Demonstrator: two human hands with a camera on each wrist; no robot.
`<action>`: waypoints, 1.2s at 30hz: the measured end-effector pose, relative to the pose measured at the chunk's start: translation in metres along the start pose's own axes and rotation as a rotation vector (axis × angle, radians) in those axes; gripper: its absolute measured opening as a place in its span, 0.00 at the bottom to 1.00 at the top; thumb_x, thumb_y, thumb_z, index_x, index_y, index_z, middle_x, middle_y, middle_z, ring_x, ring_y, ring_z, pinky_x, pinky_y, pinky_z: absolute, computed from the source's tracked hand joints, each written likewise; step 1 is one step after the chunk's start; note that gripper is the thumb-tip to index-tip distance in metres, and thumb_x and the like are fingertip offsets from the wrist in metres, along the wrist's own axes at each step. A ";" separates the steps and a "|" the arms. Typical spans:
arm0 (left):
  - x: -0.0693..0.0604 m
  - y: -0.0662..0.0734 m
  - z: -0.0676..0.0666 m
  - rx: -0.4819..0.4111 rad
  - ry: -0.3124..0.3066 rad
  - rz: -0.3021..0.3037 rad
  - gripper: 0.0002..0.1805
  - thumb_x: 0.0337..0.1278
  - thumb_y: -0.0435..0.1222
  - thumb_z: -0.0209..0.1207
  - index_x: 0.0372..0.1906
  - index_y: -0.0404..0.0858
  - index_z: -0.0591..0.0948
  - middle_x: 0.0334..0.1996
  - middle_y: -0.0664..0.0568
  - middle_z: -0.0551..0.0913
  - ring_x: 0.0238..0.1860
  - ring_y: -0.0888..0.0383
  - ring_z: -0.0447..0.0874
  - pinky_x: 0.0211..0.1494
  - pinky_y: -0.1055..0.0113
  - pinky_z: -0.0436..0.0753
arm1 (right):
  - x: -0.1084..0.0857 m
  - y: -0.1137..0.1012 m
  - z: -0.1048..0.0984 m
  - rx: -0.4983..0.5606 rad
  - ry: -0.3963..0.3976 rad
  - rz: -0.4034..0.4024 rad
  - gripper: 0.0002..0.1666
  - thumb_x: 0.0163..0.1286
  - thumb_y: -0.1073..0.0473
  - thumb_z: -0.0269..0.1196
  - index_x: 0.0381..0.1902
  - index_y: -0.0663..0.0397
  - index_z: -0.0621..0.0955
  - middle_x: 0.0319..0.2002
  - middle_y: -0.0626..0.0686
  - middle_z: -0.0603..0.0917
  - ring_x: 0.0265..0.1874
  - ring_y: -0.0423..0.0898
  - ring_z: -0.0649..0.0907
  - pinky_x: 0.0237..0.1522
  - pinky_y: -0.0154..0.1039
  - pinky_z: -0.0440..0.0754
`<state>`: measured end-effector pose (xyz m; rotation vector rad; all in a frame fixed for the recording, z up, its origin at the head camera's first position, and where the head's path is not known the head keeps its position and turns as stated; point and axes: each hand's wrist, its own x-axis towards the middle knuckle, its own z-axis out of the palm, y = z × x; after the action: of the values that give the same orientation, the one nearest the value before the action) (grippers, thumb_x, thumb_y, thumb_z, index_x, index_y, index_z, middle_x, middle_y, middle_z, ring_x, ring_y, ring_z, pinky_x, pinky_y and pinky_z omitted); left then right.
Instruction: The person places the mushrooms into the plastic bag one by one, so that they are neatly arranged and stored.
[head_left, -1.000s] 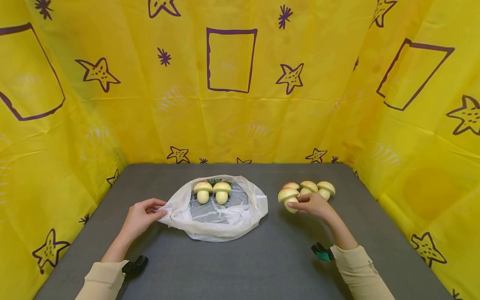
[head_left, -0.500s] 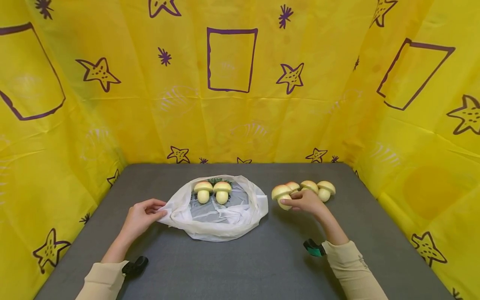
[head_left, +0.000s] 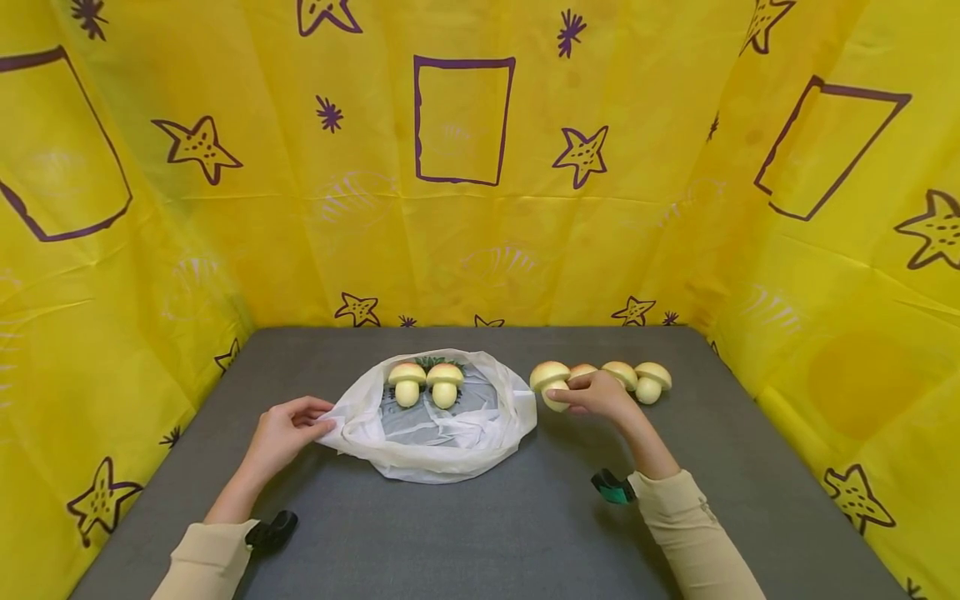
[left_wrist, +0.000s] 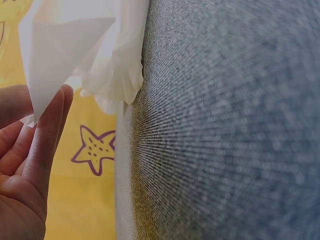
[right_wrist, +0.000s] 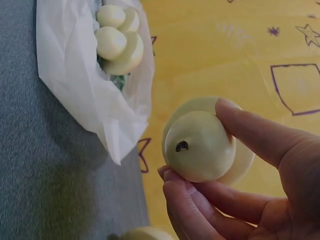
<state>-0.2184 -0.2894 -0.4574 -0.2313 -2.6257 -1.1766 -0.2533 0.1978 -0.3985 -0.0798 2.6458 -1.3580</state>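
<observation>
Right hand and left hand are both grasping: the one pinches a pale mushroom by its stem between thumb and fingers, the other pinches a drawn-out corner of a white bag. The held mushroom has a smooth, rounded cap, creamy yellow with a faint reddish blush along the top, and a plump, paler stem. From the right wrist, the stem's blunt, rounded end faces the camera and shows a small dark mark, with the wider cap behind it. It is held up just beside the bag's right edge, outside the opening, cap up and slightly tilted.

The bag lies with its mouth spread wide, its rim thin and crumpled. Inside, toward the far edge, two similar mushrooms lie side by side, caps pointing away from the person, with dark green leafy bits around them. Near the right hand, a row of three more mushrooms sits on the grey worktop, partly hidden by the held one and the fingers. Beyond stands a yellow cloth backdrop printed with purple starfish and outlined frames. Beige sleeves cover the forearms.
</observation>
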 end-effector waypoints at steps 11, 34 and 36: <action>0.000 -0.002 0.000 -0.014 0.013 0.019 0.14 0.47 0.40 0.70 0.39 0.39 0.85 0.32 0.47 0.86 0.28 0.69 0.80 0.32 0.78 0.78 | 0.013 -0.010 0.012 0.033 -0.019 -0.006 0.21 0.56 0.47 0.70 0.22 0.61 0.81 0.17 0.47 0.76 0.31 0.50 0.86 0.43 0.48 0.83; 0.000 0.002 0.000 -0.002 -0.015 -0.012 0.14 0.49 0.41 0.69 0.40 0.39 0.85 0.34 0.46 0.86 0.29 0.66 0.79 0.33 0.76 0.79 | 0.031 -0.037 0.044 0.099 -0.020 0.026 0.23 0.55 0.47 0.71 0.27 0.65 0.81 0.26 0.55 0.81 0.37 0.54 0.87 0.47 0.48 0.82; 0.000 0.003 -0.001 0.002 -0.018 -0.020 0.15 0.49 0.42 0.69 0.40 0.39 0.85 0.34 0.47 0.86 0.29 0.66 0.79 0.33 0.76 0.79 | 0.032 -0.041 0.047 0.090 -0.017 0.027 0.23 0.54 0.46 0.71 0.28 0.64 0.83 0.30 0.55 0.83 0.37 0.54 0.87 0.46 0.48 0.82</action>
<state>-0.2173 -0.2884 -0.4552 -0.2162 -2.6501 -1.1842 -0.2776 0.1329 -0.3962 -0.0436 2.5584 -1.4587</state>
